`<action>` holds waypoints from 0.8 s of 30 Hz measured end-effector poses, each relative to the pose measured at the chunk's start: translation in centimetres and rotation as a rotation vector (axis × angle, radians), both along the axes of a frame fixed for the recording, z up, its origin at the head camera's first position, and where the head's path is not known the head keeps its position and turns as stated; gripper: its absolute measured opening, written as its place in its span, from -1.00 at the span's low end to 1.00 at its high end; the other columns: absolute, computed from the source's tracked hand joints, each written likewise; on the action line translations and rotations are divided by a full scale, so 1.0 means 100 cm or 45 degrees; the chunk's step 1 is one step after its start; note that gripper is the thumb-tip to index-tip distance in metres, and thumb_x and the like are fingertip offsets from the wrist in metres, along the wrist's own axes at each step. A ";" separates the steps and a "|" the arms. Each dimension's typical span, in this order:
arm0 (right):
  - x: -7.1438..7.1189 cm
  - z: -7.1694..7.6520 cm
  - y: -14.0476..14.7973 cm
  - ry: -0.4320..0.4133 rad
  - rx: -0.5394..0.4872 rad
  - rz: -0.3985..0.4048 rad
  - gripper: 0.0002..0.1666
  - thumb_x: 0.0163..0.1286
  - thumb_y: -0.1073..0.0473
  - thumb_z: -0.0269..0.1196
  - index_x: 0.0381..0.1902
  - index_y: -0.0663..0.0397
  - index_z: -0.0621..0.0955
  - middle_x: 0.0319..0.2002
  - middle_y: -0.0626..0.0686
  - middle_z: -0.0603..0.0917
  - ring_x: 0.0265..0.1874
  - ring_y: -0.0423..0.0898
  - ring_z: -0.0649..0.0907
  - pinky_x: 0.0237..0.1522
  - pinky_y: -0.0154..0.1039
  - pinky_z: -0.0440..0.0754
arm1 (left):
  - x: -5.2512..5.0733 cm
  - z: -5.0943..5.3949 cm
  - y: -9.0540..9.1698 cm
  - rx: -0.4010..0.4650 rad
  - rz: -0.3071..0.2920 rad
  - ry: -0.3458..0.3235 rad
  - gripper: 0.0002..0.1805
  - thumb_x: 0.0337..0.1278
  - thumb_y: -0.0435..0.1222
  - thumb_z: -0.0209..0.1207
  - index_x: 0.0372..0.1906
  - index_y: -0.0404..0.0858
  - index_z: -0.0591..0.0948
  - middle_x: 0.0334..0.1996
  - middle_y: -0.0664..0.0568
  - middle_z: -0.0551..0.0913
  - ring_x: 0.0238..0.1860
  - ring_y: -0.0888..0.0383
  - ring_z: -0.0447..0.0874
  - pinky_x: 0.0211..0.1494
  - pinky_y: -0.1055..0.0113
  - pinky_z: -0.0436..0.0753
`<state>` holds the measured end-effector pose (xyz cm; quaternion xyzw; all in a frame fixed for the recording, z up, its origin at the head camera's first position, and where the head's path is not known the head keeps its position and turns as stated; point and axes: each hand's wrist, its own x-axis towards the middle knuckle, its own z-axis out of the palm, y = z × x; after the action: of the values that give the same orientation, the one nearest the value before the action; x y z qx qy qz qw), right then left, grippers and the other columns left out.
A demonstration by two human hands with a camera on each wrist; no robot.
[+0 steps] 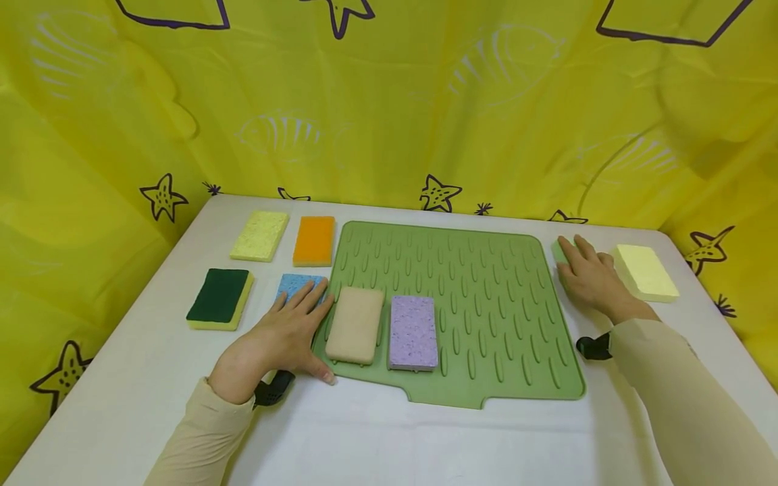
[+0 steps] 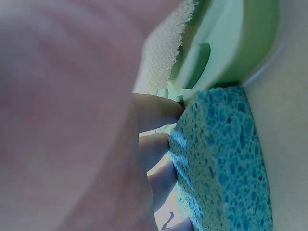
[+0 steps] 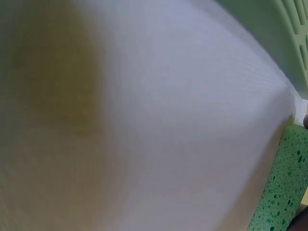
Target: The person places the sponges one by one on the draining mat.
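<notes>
My left hand [image 1: 282, 341] lies spread over the near part of a blue sponge [image 1: 298, 283], its thumb by the green mat's [image 1: 486, 388] near left edge. In the left wrist view, fingers touch the blue sponge [image 2: 240, 159], which rests against the mat's rim. Beyond the mat's right edge, my right hand [image 1: 592, 280] covers most of a green sponge [image 1: 559, 252], gripping it between thumb and fingers. The right wrist view shows the green sponge [image 3: 281, 178] on the white surface, a fingertip at its far end. Beige [image 1: 355, 324] and purple [image 1: 413, 332] sponges lie on the mat.
A pale yellow sponge [image 1: 645, 272] lies right of my right hand. At the left are a yellow sponge [image 1: 260, 235], an orange one [image 1: 314, 240] and a dark green-and-yellow one [image 1: 219, 298]. A yellow patterned curtain [image 1: 389, 101] hangs behind the white table [image 1: 365, 445].
</notes>
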<state>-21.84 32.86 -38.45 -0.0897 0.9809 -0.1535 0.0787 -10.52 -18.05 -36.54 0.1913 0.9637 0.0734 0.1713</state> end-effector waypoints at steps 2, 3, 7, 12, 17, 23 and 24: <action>0.000 0.000 -0.001 0.010 -0.004 -0.005 -0.28 0.61 0.01 -0.32 0.58 0.22 -0.11 0.50 0.52 -0.18 0.28 0.72 0.00 0.20 0.53 0.04 | 0.000 0.000 0.000 0.001 -0.001 0.003 0.46 -0.46 0.36 0.47 0.56 -0.32 0.08 0.61 -0.20 -0.16 0.60 -0.24 -0.17 0.51 -0.36 -0.07; 0.000 0.000 -0.001 0.017 -0.007 -0.006 -0.28 0.60 0.02 -0.31 0.58 0.23 -0.09 0.50 0.52 -0.17 0.28 0.72 0.00 0.19 0.52 0.05 | 0.000 0.000 0.000 0.001 -0.001 0.003 0.46 -0.46 0.36 0.47 0.56 -0.32 0.08 0.61 -0.20 -0.16 0.60 -0.25 -0.17 0.51 -0.36 -0.07; -0.001 0.000 -0.002 0.056 -0.008 -0.001 -0.29 0.59 0.06 -0.25 0.56 0.27 -0.03 0.48 0.56 -0.11 0.28 0.74 0.02 0.19 0.51 0.05 | 0.000 0.000 0.000 0.002 0.000 0.001 0.46 -0.45 0.35 0.47 0.56 -0.32 0.08 0.61 -0.20 -0.16 0.60 -0.25 -0.17 0.51 -0.36 -0.07; -0.001 0.000 -0.004 0.124 0.020 0.030 -0.32 0.56 0.14 -0.22 0.50 0.42 0.06 0.41 0.64 -0.01 0.30 0.67 0.10 0.23 0.48 0.03 | 0.000 0.001 0.001 0.003 -0.004 -0.002 0.45 -0.45 0.35 0.47 0.56 -0.32 0.08 0.61 -0.20 -0.16 0.60 -0.24 -0.18 0.51 -0.35 -0.07; 0.002 0.002 -0.005 0.190 0.062 0.020 -0.35 0.52 0.19 -0.20 0.44 0.49 0.13 0.35 0.67 0.07 0.22 0.68 0.20 0.20 0.47 0.09 | 0.000 0.002 0.001 0.002 -0.006 -0.002 0.45 -0.44 0.35 0.46 0.56 -0.32 0.08 0.61 -0.20 -0.16 0.60 -0.24 -0.19 0.51 -0.35 -0.07; 0.004 0.003 -0.007 0.275 0.097 -0.021 -0.35 0.46 0.19 -0.13 0.39 0.50 0.20 0.31 0.64 0.19 0.14 0.67 0.29 0.14 0.45 0.20 | 0.001 0.002 0.001 -0.001 -0.003 -0.002 0.46 -0.45 0.37 0.46 0.56 -0.31 0.08 0.61 -0.20 -0.16 0.60 -0.24 -0.18 0.51 -0.36 -0.06; 0.004 0.004 -0.008 0.281 0.100 -0.028 -0.34 0.45 0.19 -0.11 0.39 0.50 0.21 0.31 0.63 0.20 0.15 0.65 0.30 0.15 0.43 0.20 | 0.001 0.002 0.001 -0.001 -0.004 0.000 0.46 -0.46 0.37 0.46 0.56 -0.31 0.08 0.61 -0.20 -0.16 0.60 -0.24 -0.18 0.51 -0.36 -0.06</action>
<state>-21.42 32.04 -38.08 -0.0921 0.9898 -0.1049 -0.0279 -10.42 -17.97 -36.37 0.1926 0.9634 0.0728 0.1716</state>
